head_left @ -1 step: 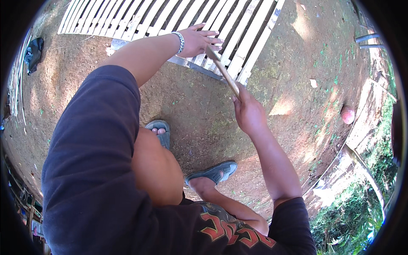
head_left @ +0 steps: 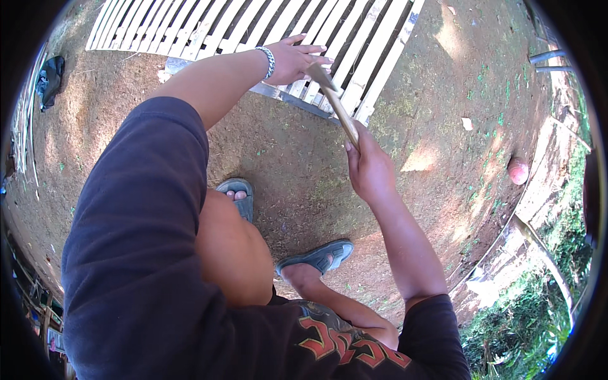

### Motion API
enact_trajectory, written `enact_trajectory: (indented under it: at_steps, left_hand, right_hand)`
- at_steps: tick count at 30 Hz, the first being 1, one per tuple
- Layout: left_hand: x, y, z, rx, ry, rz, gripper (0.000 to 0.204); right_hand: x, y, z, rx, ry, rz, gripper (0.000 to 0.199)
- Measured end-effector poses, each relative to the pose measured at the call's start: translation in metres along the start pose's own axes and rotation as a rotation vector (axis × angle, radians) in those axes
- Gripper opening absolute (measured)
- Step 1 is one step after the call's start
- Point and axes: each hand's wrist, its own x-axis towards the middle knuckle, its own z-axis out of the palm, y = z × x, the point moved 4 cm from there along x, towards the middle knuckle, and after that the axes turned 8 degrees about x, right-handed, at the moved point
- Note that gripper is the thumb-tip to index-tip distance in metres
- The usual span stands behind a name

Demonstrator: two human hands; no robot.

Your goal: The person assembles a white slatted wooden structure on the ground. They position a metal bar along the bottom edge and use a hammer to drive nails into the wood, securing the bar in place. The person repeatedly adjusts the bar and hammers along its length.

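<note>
My left hand (head_left: pixel 292 62), with a silver chain bracelet at its wrist, lies over the near edge of a panel of pale wooden or bamboo slats (head_left: pixel 218 25). Its fingers are stretched out and spread across the slats. In my right hand (head_left: pixel 372 163) is the handle of a slim wooden-handled tool with a flat, greyish, blade-like head (head_left: pixel 324 78). The head is close to my left fingertips, above the slats near the panel's right corner. Whether it touches them I cannot tell; its exact kind is unclear from this angle.
Bare brown earth (head_left: pixel 437 101) surrounds the panel. My sandalled feet (head_left: pixel 316 256) stand below it. A dark crumpled cloth or bag (head_left: pixel 50 82) lies at the far left. A reddish round object (head_left: pixel 518 171) sits at the right, near poles and green plants (head_left: pixel 525 329).
The tool's head has shifted slightly down and right and turned, so more of its flat face shows. My left hand has stayed in place.
</note>
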Motion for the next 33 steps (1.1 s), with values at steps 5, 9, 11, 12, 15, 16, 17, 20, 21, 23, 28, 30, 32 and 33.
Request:
enact_trajectory:
  at_steps: [5, 9, 11, 12, 15, 16, 17, 20, 21, 23, 28, 30, 32, 33]
  left_hand:
    - [0.001, 0.003, -0.005, -0.007, 0.028, 0.048, 0.049]
    - [-0.002, 0.003, 0.002, 0.002, 0.013, 0.034, 0.050]
    - [0.000, 0.001, 0.000, 0.037, 0.024, 0.028, 0.051]
    - [0.001, 0.002, 0.003, 0.043, 0.039, 0.040, 0.051]
    - [0.003, 0.005, -0.004, 0.017, 0.024, 0.050, 0.050]
    - [0.000, 0.004, -0.008, 0.015, 0.002, 0.043, 0.049]
    - [0.000, 0.003, -0.008, 0.023, 0.009, 0.043, 0.048]
    - [0.000, 0.005, -0.008, 0.041, 0.007, 0.045, 0.048]
    - [-0.002, 0.006, -0.009, 0.046, -0.009, 0.045, 0.048]
    - [-0.004, 0.006, -0.012, 0.054, -0.024, 0.049, 0.049]
    - [-0.002, -0.003, -0.004, 0.033, 0.056, -0.097, 0.061]
    - [-0.006, -0.005, -0.004, 0.082, 0.027, -0.089, 0.066]
    - [-0.009, -0.009, -0.008, 0.135, -0.014, -0.088, 0.071]
    - [-0.009, -0.011, -0.006, 0.126, -0.008, -0.080, 0.071]
  right_hand:
    - [-0.005, 0.044, 0.034, 0.044, -0.062, 0.138, 0.042]
    - [0.002, 0.027, 0.023, 0.137, 0.068, 0.134, 0.039]
    - [-0.006, 0.022, 0.021, 0.229, 0.162, 0.151, 0.038]
    - [-0.014, 0.033, 0.034, 0.253, 0.174, 0.169, 0.038]
    - [-0.005, 0.055, 0.051, 0.080, -0.064, 0.353, 0.036]
    - [-0.002, 0.058, 0.056, -0.017, -0.199, 0.434, 0.036]
    - [-0.001, 0.055, 0.052, 0.023, -0.104, 0.354, 0.037]
    - [-0.008, 0.041, 0.038, 0.140, 0.114, 0.173, 0.041]
    - [-0.010, 0.036, 0.037, 0.182, 0.144, 0.150, 0.041]
    - [-0.011, 0.029, 0.036, 0.201, 0.160, 0.126, 0.041]
    - [-0.007, 0.021, 0.039, 0.089, 0.022, 0.160, 0.042]
    - [-0.002, 0.022, 0.040, 0.038, 0.037, 0.104, 0.042]
    - [0.004, 0.010, 0.035, 0.003, 0.039, 0.050, 0.043]
    - [0.005, 0.003, 0.031, -0.009, 0.033, 0.029, 0.044]
